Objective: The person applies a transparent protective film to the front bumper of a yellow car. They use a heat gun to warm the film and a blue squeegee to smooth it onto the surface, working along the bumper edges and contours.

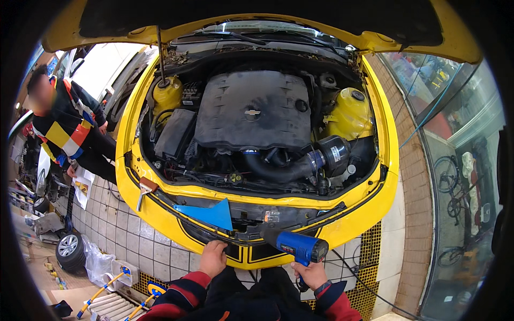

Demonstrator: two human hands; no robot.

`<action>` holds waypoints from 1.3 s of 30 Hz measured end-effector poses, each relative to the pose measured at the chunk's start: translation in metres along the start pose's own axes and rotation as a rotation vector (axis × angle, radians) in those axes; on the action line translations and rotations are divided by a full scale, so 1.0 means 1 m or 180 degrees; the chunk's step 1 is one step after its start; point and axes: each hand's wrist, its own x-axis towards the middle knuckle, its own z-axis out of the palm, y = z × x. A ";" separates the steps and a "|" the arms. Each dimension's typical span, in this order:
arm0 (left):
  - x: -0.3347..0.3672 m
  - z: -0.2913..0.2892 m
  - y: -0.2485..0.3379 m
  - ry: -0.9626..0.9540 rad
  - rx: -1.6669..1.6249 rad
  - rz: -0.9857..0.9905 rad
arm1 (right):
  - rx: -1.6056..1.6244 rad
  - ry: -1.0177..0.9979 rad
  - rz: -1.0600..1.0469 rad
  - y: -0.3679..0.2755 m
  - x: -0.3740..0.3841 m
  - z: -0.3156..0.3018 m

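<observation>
In front of me is a yellow car's front end (342, 238) with the hood raised. My right hand (312, 274) grips the handle of a blue heat gun (297, 245), its dark nozzle pointing left over the front edge. At the black stripes on the nose, my left hand (213, 259) has its fingers bent and pressed together against the panel; anything pinched there is too small to make out. Just beyond that hand lies a blue triangular sheet (206, 213). Further left, a squeegee (145, 191) with a brown head and metal handle rests on the yellow edge.
The engine cover (254, 109) and intake pipe (292, 167) fill the bay. A power cord (364, 281) trails right across the floor. A person (67, 120) stands at the left. A loose wheel (70, 250) and plastic wrap (97, 262) lie lower left. Glass doors (471, 155) line the right.
</observation>
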 end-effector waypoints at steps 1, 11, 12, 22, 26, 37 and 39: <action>-0.002 -0.002 -0.007 -0.0037 -0.0076 0.0062 | -0.0020 0.0015 0.0009 0.000 -0.001 0.011; -0.025 -0.051 -0.104 -0.0506 0.0095 0.0365 | -0.0553 0.0349 -0.0448 -0.018 -0.018 0.161; -0.028 -0.056 -0.118 -0.0523 0.0095 0.0440 | -0.0813 0.0374 -0.0234 -0.012 -0.017 0.173; 0.004 -0.093 -0.147 -0.0642 -0.0212 0.0688 | -0.1156 0.0038 -0.0754 -0.033 -0.010 0.230; 0.012 -0.096 -0.137 -0.0650 -0.0142 0.1059 | -0.1531 0.0050 -0.0946 -0.032 -0.003 0.232; 0.029 -0.078 -0.124 -0.0748 0.0079 0.1256 | -0.0860 0.0671 -0.0131 -0.037 -0.034 0.189; 0.029 -0.074 -0.125 -0.0639 -0.0016 0.1246 | -0.0513 0.0803 0.0029 -0.030 -0.041 0.181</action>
